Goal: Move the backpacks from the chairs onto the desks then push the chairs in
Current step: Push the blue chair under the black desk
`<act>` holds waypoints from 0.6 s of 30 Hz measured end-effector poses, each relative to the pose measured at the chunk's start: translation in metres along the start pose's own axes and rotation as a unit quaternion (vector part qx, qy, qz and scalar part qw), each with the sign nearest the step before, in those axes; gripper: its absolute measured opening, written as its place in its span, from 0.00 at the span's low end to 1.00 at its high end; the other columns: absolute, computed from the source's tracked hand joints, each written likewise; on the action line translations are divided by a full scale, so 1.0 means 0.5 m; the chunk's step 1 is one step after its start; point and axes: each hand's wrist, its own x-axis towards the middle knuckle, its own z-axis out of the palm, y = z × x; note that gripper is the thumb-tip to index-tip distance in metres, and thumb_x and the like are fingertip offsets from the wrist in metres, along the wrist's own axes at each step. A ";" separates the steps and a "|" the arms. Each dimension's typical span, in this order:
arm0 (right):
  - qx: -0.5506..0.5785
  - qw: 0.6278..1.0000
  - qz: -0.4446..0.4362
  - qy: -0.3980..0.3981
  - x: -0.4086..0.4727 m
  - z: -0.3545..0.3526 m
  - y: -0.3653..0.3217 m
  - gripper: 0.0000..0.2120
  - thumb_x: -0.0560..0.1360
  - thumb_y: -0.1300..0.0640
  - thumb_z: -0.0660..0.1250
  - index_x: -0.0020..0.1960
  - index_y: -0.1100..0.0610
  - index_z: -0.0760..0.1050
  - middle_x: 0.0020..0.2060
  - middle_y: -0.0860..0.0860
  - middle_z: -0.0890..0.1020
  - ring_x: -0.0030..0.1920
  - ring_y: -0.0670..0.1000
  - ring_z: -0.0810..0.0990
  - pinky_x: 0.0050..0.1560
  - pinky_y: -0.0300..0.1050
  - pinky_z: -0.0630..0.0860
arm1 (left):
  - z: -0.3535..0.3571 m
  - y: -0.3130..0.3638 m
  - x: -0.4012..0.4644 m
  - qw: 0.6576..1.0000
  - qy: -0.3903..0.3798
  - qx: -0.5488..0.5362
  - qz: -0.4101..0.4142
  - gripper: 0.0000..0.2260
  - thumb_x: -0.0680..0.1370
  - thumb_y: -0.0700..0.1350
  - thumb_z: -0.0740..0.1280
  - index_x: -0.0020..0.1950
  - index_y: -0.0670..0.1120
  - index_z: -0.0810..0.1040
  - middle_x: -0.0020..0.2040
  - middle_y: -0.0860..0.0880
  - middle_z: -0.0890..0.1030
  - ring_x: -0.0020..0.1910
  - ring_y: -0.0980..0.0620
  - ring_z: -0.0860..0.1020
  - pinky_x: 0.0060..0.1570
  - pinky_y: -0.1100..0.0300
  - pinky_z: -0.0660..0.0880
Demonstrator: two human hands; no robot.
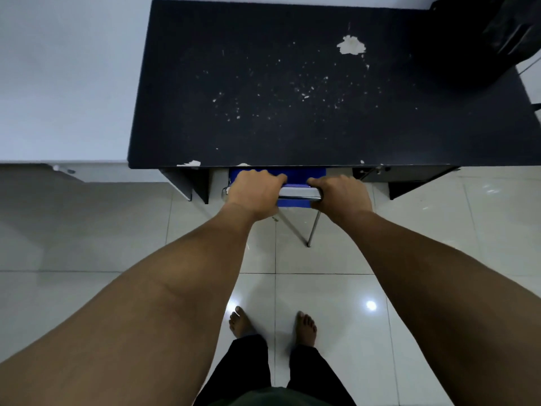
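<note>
A blue chair (295, 174) with a chrome frame stands mostly under the front edge of the black desk (292, 112); only its backrest top and rear legs show. My left hand (254, 191) grips the left end of the chair's top rail. At the right end, my right hand (341, 194) holds the same rail. A black backpack (497, 39) lies on the desk's far right corner, partly cut off by the frame edge.
The desktop is scuffed with white chips. A white desk (64, 83) adjoins on the left. Glossy white floor tiles (409, 259) lie below, and my bare feet (272, 326) stand behind the chair.
</note>
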 end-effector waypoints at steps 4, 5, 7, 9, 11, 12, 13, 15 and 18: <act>-0.009 1.000 -0.015 -0.019 0.026 -0.010 0.024 0.24 0.76 0.48 0.70 0.70 0.49 0.71 0.54 0.53 0.83 0.49 0.55 0.82 0.49 0.53 0.81 | 0.000 -0.001 0.026 1.000 0.007 -0.006 0.005 0.13 0.73 0.50 0.67 0.58 0.53 0.74 0.40 0.51 0.79 0.36 0.49 0.76 0.37 0.55 0.72; -0.007 1.000 -0.014 -0.023 0.025 -0.012 0.035 0.25 0.76 0.49 0.70 0.71 0.49 0.71 0.55 0.53 0.83 0.50 0.56 0.82 0.50 0.54 0.81 | 0.001 0.009 0.030 1.000 0.003 -0.014 0.002 0.14 0.74 0.50 0.67 0.58 0.53 0.74 0.40 0.50 0.79 0.36 0.49 0.76 0.37 0.55 0.73; -0.010 1.000 -0.013 -0.024 0.027 -0.019 0.052 0.25 0.76 0.49 0.71 0.71 0.50 0.71 0.57 0.54 0.83 0.53 0.56 0.82 0.52 0.55 0.80 | 0.000 0.026 0.042 1.000 0.003 -0.017 -0.003 0.15 0.74 0.49 0.68 0.60 0.52 0.74 0.41 0.49 0.79 0.36 0.49 0.76 0.36 0.55 0.73; -0.006 0.999 -0.026 -0.025 0.035 -0.030 0.061 0.24 0.75 0.50 0.72 0.70 0.51 0.72 0.57 0.53 0.83 0.53 0.56 0.82 0.52 0.55 0.81 | 0.000 0.033 0.049 1.000 0.002 -0.026 -0.014 0.16 0.74 0.50 0.69 0.61 0.52 0.74 0.44 0.49 0.81 0.38 0.49 0.77 0.36 0.55 0.73; -0.006 0.999 -0.040 -0.021 0.044 -0.038 0.063 0.22 0.75 0.51 0.72 0.68 0.51 0.74 0.55 0.53 0.84 0.51 0.55 0.83 0.51 0.55 0.81 | -0.003 0.033 0.050 0.999 0.010 -0.027 -0.024 0.16 0.74 0.50 0.69 0.62 0.52 0.74 0.45 0.48 0.81 0.40 0.47 0.79 0.39 0.55 0.75; -0.012 0.999 -0.050 -0.017 0.049 -0.043 0.059 0.21 0.76 0.52 0.71 0.68 0.50 0.74 0.54 0.52 0.84 0.50 0.55 0.83 0.50 0.54 0.81 | -0.004 0.027 0.047 0.999 0.014 -0.023 -0.029 0.16 0.74 0.50 0.69 0.61 0.52 0.74 0.45 0.48 0.82 0.41 0.47 0.79 0.39 0.54 0.76; -0.016 0.998 -0.054 -0.014 0.052 -0.044 0.054 0.20 0.77 0.53 0.70 0.68 0.49 0.74 0.53 0.52 0.84 0.49 0.55 0.83 0.48 0.54 0.81 | -0.003 0.021 0.042 0.999 0.017 -0.021 -0.032 0.16 0.74 0.50 0.69 0.61 0.52 0.74 0.45 0.48 0.82 0.41 0.46 0.80 0.39 0.54 0.76; -0.014 0.999 -0.042 -0.007 0.050 -0.045 0.047 0.18 0.77 0.54 0.68 0.67 0.47 0.74 0.52 0.51 0.84 0.46 0.55 0.83 0.46 0.53 0.82 | -0.001 0.016 0.037 0.999 0.019 -0.009 -0.035 0.16 0.73 0.50 0.68 0.60 0.53 0.74 0.44 0.49 0.82 0.41 0.46 0.80 0.39 0.54 0.76; 0.005 0.999 -0.032 0.003 0.044 -0.036 0.039 0.18 0.76 0.52 0.68 0.66 0.45 0.75 0.51 0.50 0.85 0.45 0.55 0.83 0.45 0.51 0.81 | -0.005 0.005 0.039 1.000 0.006 0.009 -0.010 0.15 0.74 0.49 0.68 0.60 0.54 0.74 0.44 0.50 0.82 0.41 0.47 0.80 0.42 0.53 0.78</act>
